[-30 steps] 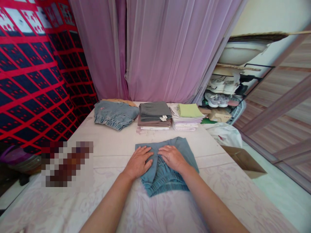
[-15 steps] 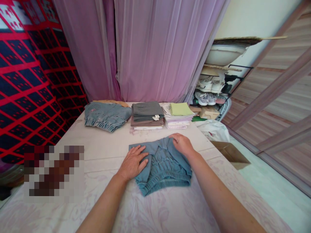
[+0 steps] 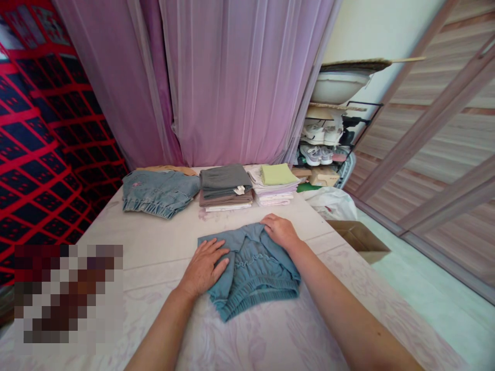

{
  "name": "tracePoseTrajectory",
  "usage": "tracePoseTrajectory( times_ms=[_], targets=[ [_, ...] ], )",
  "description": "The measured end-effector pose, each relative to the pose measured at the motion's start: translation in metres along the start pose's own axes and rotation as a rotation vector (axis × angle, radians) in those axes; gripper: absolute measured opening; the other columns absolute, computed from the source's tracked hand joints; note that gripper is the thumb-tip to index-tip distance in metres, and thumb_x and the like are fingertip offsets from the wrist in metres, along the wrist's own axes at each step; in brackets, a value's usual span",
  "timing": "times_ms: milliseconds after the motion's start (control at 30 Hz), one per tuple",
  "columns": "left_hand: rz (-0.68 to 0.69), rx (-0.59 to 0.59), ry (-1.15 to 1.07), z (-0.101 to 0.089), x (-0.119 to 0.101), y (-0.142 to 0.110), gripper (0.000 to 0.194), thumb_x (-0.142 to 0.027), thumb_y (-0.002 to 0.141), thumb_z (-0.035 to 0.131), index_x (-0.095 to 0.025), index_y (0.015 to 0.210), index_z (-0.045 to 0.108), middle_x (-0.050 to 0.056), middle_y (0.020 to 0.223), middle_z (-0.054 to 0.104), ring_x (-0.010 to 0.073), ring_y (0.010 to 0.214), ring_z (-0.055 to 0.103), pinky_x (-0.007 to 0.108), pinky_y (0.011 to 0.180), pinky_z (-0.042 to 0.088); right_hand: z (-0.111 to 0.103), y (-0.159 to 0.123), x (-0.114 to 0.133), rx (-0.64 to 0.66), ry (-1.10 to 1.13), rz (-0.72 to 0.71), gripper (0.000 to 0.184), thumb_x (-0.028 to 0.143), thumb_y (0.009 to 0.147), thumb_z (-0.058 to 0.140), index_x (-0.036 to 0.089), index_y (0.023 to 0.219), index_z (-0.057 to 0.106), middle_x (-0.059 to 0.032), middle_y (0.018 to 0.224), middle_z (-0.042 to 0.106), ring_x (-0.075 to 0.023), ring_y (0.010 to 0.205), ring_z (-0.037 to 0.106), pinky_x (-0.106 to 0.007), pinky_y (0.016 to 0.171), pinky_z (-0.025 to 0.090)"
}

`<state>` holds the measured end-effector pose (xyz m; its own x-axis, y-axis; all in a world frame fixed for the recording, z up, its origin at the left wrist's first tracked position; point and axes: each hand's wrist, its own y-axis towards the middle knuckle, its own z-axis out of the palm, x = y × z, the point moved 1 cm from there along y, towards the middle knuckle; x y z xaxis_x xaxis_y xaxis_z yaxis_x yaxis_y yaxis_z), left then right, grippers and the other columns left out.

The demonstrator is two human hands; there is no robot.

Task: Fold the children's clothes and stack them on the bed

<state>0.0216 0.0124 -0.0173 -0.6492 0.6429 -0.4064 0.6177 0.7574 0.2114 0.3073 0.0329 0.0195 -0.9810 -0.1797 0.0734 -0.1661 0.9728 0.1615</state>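
A folded blue-grey garment (image 3: pixel 255 275) with an elastic waistband lies on the pale floral bed sheet (image 3: pixel 270 340) in front of me. My left hand (image 3: pixel 203 266) rests flat on its left part, fingers stretched out. My right hand (image 3: pixel 281 231) is at the garment's far right corner, fingers curled onto the cloth edge.
At the far end of the bed lie folded denim shorts (image 3: pixel 157 191), a grey and brown pile (image 3: pixel 225 186), and a white pile topped by a green cloth (image 3: pixel 277 181). Purple curtains (image 3: pixel 232 77) hang behind. A cardboard box (image 3: pixel 358 234) and shoe rack (image 3: pixel 323 144) stand to the right.
My right hand slid from the garment's middle to its far right corner and gripped the edge. The left hand stayed flat. The view shifted to the right.
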Motion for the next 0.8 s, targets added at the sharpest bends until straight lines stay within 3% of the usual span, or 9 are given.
tracePoseTrajectory(
  times_ms=[133, 267, 467, 633, 800],
  targets=[
    [-0.029, -0.071, -0.063, -0.01, -0.01, 0.008, 0.032, -0.037, 0.091, 0.045, -0.025, 0.111, 0.066, 0.007, 0.124, 0.063, 0.0258, 0.118, 0.054, 0.048, 0.104, 0.039, 0.01, -0.016, -0.002, -0.019, 0.015, -0.007, 0.029, 0.023, 0.088, 0.048, 0.026, 0.109, 0.069, -0.0034, 0.111, 0.067, -0.019, 0.101, 0.059, -0.028, 0.087, 0.046],
    [0.012, -0.047, -0.042, -0.016, -0.04, 0.035, 0.027, -0.027, 0.085, 0.053, -0.026, 0.109, 0.065, 0.004, 0.114, 0.066, 0.0229, 0.107, 0.058, 0.04, 0.097, 0.044, 0.024, -0.02, -0.002, -0.102, 0.097, 0.044, 0.029, 0.023, 0.088, 0.049, 0.026, 0.108, 0.069, -0.0031, 0.111, 0.067, -0.019, 0.102, 0.058, -0.03, 0.089, 0.046],
    [0.073, 0.063, 0.133, 0.004, -0.081, 0.087, 0.024, -0.019, 0.085, 0.048, -0.022, 0.099, 0.066, 0.01, 0.105, 0.066, 0.028, 0.102, 0.058, 0.044, 0.092, 0.045, 0.034, -0.022, -0.004, -0.176, 0.173, 0.103, 0.029, 0.022, 0.088, 0.049, 0.028, 0.108, 0.069, -0.002, 0.111, 0.066, -0.0177, 0.103, 0.057, -0.03, 0.091, 0.046],
    [0.017, 0.075, 0.202, 0.017, -0.077, 0.098, 0.026, -0.019, 0.088, 0.042, -0.02, 0.09, 0.068, 0.011, 0.091, 0.068, 0.0273, 0.089, 0.062, 0.041, 0.082, 0.049, 0.036, -0.023, -0.005, -0.199, 0.218, 0.097, 0.029, 0.023, 0.088, 0.05, 0.029, 0.107, 0.07, -0.0016, 0.111, 0.066, -0.0182, 0.102, 0.058, -0.03, 0.091, 0.047],
    [0.05, -0.119, -0.024, 0.021, -0.063, 0.087, 0.024, -0.024, 0.089, 0.044, -0.023, 0.101, 0.065, 0.006, 0.113, 0.067, 0.0231, 0.11, 0.058, 0.042, 0.1, 0.042, 0.035, -0.022, -0.007, -0.254, 0.271, 0.137, 0.032, 0.016, 0.084, 0.049, 0.029, 0.103, 0.071, -0.002, 0.114, 0.065, -0.0184, 0.104, 0.057, -0.032, 0.093, 0.046]
  ],
)
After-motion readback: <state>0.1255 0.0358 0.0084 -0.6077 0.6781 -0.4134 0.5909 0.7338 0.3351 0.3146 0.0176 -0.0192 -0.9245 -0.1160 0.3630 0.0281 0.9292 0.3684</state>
